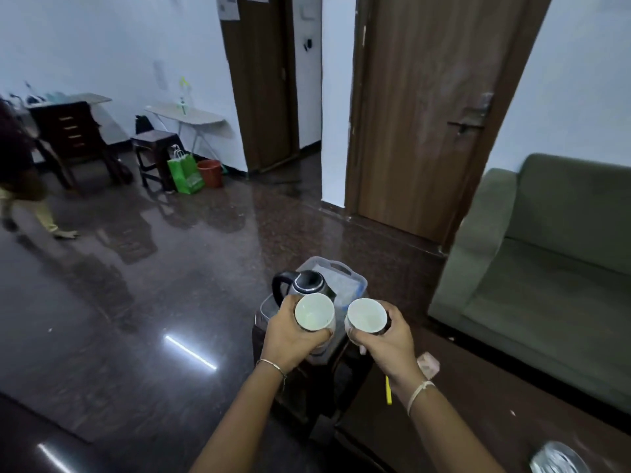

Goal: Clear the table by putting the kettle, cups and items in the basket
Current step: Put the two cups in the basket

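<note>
My left hand point(288, 339) grips a white cup point(314, 312), mouth up and empty. A second white cup point(366, 315) sits in my right hand point(389, 339), also with its mouth towards me. Both cups hover over the near end of a grey plastic basket point(345, 272) that rests on a dark stool. Inside the basket stands a steel kettle point(307, 283) with a black handle on its left side, just beyond the left cup.
A dark wooden table point(478, 404) lies at lower right with a yellow stick point(388, 390), a small packet point(428, 365) and a shiny metal plate point(556, 459). A green sofa point(546, 268) stands right. A person walks at far left across the glossy floor.
</note>
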`<state>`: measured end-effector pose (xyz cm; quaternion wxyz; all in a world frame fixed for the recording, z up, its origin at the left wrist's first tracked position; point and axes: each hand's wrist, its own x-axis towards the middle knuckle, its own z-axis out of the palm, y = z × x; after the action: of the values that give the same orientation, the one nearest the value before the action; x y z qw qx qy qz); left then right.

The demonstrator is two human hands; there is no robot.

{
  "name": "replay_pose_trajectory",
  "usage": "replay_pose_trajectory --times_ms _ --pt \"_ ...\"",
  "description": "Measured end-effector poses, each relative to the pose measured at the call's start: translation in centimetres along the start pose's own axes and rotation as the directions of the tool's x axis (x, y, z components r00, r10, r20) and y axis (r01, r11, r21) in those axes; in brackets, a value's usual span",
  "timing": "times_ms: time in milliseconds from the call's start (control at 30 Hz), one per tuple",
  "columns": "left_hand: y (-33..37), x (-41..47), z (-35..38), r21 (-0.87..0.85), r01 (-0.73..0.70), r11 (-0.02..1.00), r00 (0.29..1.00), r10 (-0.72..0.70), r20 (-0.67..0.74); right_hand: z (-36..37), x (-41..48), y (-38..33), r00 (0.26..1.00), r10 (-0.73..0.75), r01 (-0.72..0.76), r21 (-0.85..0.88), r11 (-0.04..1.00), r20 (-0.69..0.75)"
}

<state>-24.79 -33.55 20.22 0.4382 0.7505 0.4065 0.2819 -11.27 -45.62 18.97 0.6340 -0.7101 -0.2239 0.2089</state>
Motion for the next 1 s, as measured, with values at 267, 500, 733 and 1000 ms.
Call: replay_pose_trajectory --times_ms 267,500,733,1000 --pt "0.3 10.0 -0.3 0.073 -0.005 0.997 1.0 0.005 -0.003 4.1 10.2 -0.6 0.999 0.002 -0.001 -0.023 1.0 0.051" --pt "-0.3 17.8 1.4 0.073 0.009 0.997 1.0 -0.011 0.025 5.8 17.1 0.2 0.998 0.017 -0.014 -0.056 0.998 0.059" --pt "-2.7 24.9 3.9 0.07 0.018 0.997 0.993 -0.026 0.112 7.0 21.9 1.8 0.999 0.053 -0.053 -0.124 0.991 -0.004" --pt "-7.0 34.2 5.8 0.138 -0.018 0.99 0.947 -0.027 0.32 10.3 27.4 4.9 0.988 0.07 -0.103 -0.253 0.962 -0.136"
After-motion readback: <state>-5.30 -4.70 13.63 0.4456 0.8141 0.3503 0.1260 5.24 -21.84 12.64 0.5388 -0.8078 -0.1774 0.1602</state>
